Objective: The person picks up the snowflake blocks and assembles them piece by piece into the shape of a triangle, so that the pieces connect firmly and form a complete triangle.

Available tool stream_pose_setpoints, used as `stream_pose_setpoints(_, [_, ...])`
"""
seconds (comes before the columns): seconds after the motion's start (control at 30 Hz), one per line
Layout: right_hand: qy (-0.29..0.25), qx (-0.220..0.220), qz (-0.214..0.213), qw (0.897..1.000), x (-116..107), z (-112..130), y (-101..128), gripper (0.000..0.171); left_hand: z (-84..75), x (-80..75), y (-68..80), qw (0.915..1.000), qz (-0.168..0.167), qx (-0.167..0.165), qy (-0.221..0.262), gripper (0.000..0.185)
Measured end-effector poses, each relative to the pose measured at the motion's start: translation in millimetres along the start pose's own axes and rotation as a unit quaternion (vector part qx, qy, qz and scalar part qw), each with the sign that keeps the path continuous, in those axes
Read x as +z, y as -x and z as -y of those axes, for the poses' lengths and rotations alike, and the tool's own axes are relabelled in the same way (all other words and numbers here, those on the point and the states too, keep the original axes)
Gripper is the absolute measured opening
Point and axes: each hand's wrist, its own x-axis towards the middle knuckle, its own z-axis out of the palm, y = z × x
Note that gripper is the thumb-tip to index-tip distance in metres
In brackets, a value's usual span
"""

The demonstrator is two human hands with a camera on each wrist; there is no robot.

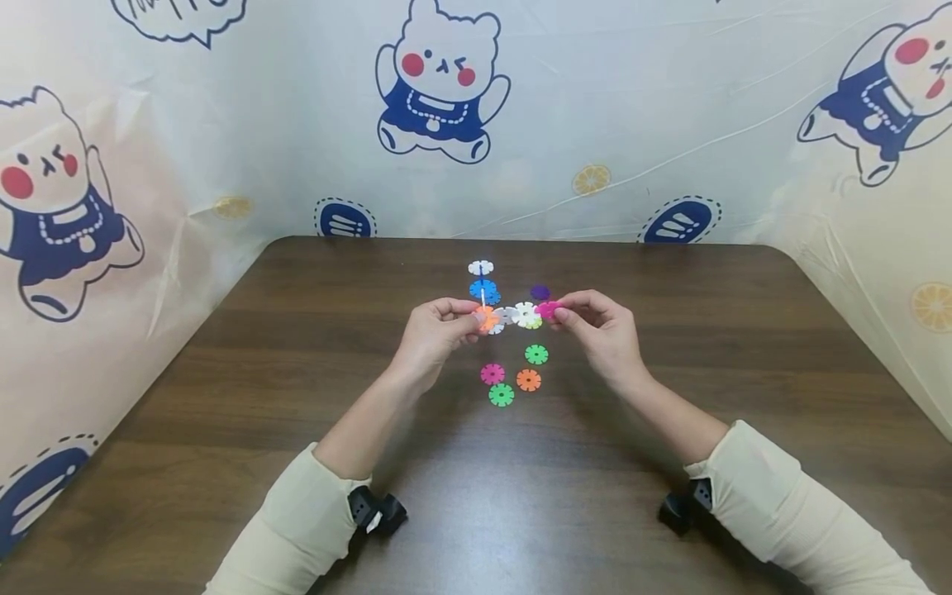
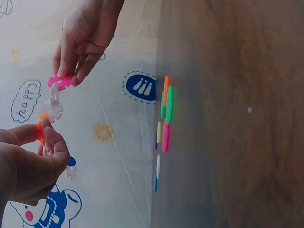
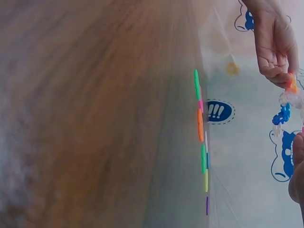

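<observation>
Between the two hands a short chain of notched plastic snowflake discs is held up above the table. My left hand [image 1: 435, 340] pinches an orange disc [image 1: 487, 319] at one end. Thumb and fingers of my right hand [image 1: 604, 337] pinch a pink disc [image 1: 548, 310] at the other end. White discs [image 1: 525, 314] link the two in the middle. From the orange end a branch with a blue disc [image 2: 72, 161] and a white disc [image 2: 71, 172] sticks out, seen in the left wrist view. The right wrist view shows this blue-and-white branch [image 3: 282, 115] too.
Loose discs lie on the brown table [image 1: 260, 413]: a green disc [image 1: 536, 354], a pink one [image 1: 492, 374], an orange one [image 1: 529, 380] and another green one [image 1: 502, 395] nearer. A purple disc [image 1: 540, 292] lies farther back. Behind the table hangs a printed sheet [image 1: 297, 124].
</observation>
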Motion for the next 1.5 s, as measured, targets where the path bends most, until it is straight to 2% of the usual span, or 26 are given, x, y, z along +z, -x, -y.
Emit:
stream_pose_setpoints(0.2, [0.005, -0.01, 0.007, 1.0, 2, 1, 0, 0.012, 0.3, -0.2, -0.7, 0.9999, 0.012, -0.011, 0.0, 0.021])
stream_pose_setpoints(0.3, [0.013, -0.016, 0.007, 1.0, 3, 1, 0, 0.012, -0.6, 0.2, -1.0, 0.9997, 0.007, -0.019, 0.011, 0.02])
stream_pose_setpoints(0.5, [0.027, -0.012, 0.002, 1.0, 4, -2, 1, 0.012, -3.6, 1.7, -2.6, 0.9995, -0.014, -0.014, 0.024, 0.018])
stream_pose_setpoints(0.77, [0.001, -0.005, -0.004, 1.0, 5, 1, -3, 0.015, -1.0, 5.5, -0.7, 0.9996, -0.012, -0.016, 0.02, 0.019])
stream_pose_setpoints(0.83, [-0.002, -0.005, -0.002, 1.0, 5, 2, -5, 0.014, -2.4, 5.0, 0.2, 0.9998, -0.012, -0.007, 0.011, 0.019])
stream_pose_setpoints(1.03, [-0.007, 0.017, 0.001, 1.0, 3, 5, -5, 0.015, -8.3, 0.6, 0.5, 0.9977, -0.005, 0.033, -0.059, 0.021])
stream_pose_setpoints(1.1, [-0.006, 0.024, -0.001, 1.0, 4, 5, -5, 0.016, -8.1, -0.5, 0.3, 0.9946, -0.015, 0.051, -0.089, 0.021])
stream_pose_setpoints(1.17, [-0.005, 0.03, -0.003, 1.0, 4, 4, -4, 0.017, -5.1, -1.4, 0.3, 0.9882, -0.04, 0.088, -0.119, 0.022])
stream_pose_setpoints(1.23, [-0.006, 0.037, -0.007, 0.999, 4, 4, -3, 0.018, -0.9, -1.4, 0.1, 0.9777, -0.072, 0.144, -0.135, 0.021])
stream_pose_setpoints(1.3, [-0.009, 0.044, -0.01, 0.999, 4, 3, -3, 0.018, 2.4, 0.3, -0.2, 0.9632, -0.096, 0.208, -0.141, 0.02])
stream_pose_setpoints(1.4, [-0.012, 0.051, -0.005, 0.999, 5, 2, -2, 0.019, 3.4, 5.5, -1.9, 0.9417, -0.085, 0.295, -0.139, 0.021])
stream_pose_setpoints(1.5, [-0.012, 0.047, 0.006, 0.999, 7, 0, -1, 0.018, 0.9, 13.2, -3.2, 0.9281, -0.035, 0.336, -0.156, 0.023])
